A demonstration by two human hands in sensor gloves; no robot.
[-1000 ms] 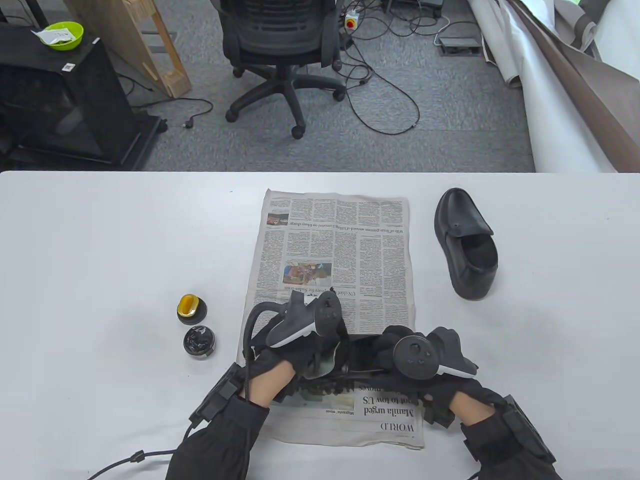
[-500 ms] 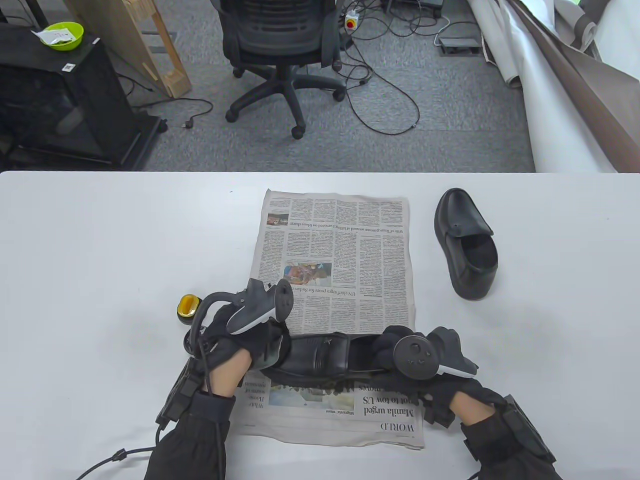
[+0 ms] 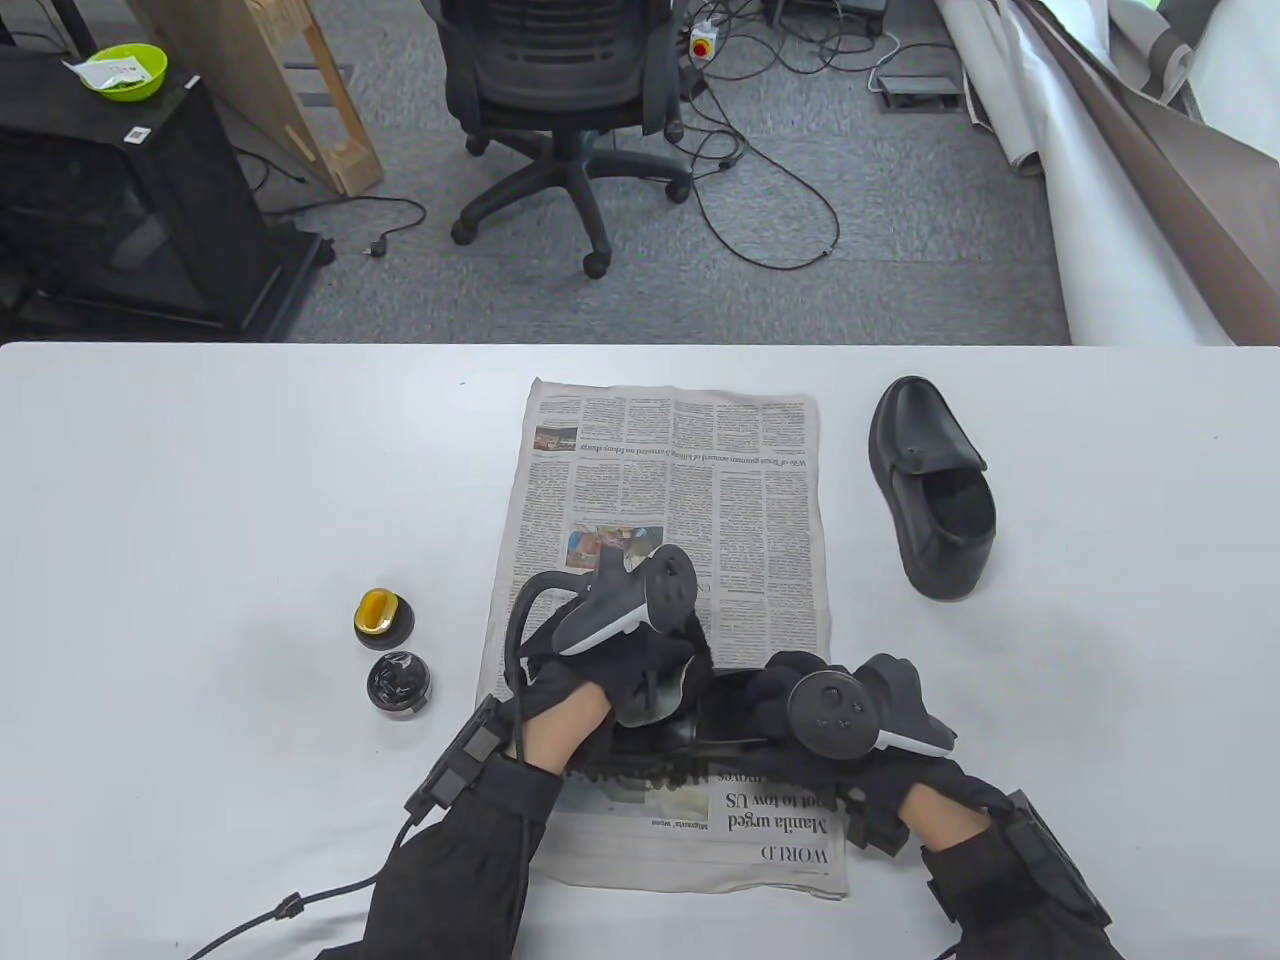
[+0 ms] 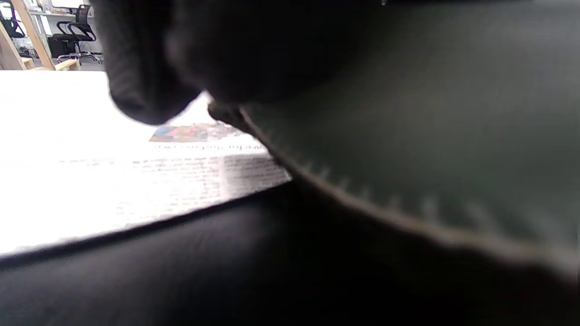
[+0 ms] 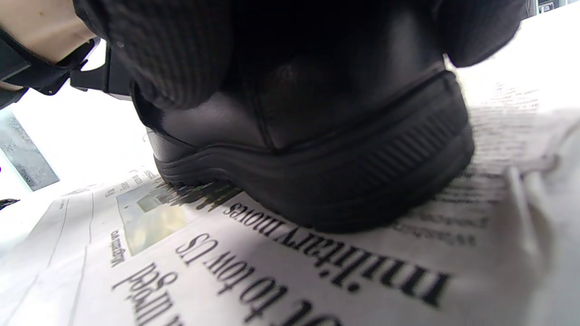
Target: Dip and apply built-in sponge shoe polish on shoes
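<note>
- Worktop (image 3: 200,480): white, with a sheet of newspaper (image 3: 670,470) spread flat at its centre, running from mid-worktop toward the near edge.
- Near shoe (image 5: 317,149): black leather, thick ridged sole, lying crosswise on the near part of the newspaper. In the table view only a short stretch of it (image 3: 715,715) shows between the two hands. The right wrist view shows the heel end resting sole-down on the printed page.
- Right hand (image 3: 800,700): gloved, tracker on its back. Its grip is closed round the heel end of the near shoe; the right wrist view shows fingers (image 5: 181,50) curled down over the heel from above.
- Left hand (image 3: 610,690): gloved, tracker raised above it, sitting over the toe half of the near shoe. It holds a pale sponge applicator (image 3: 650,700) against the leather. The left wrist view is dark and blurred; a gloved finger (image 4: 140,68) and a dark stitched edge (image 4: 408,149) fill most of it, with newspaper behind.
- Left grip state: fingers curled round the applicator as far as the table view shows; the exact finger placement cannot be told.
- Polish tin (image 3: 399,683): round, open, black contents, on bare worktop left of the newspaper, well apart from the left hand.
- Lid (image 3: 383,615): black with yellow inside, just beyond the tin.
- Second shoe (image 3: 932,485): black, upright on its sole on bare worktop right of the newspaper, untouched.
</note>
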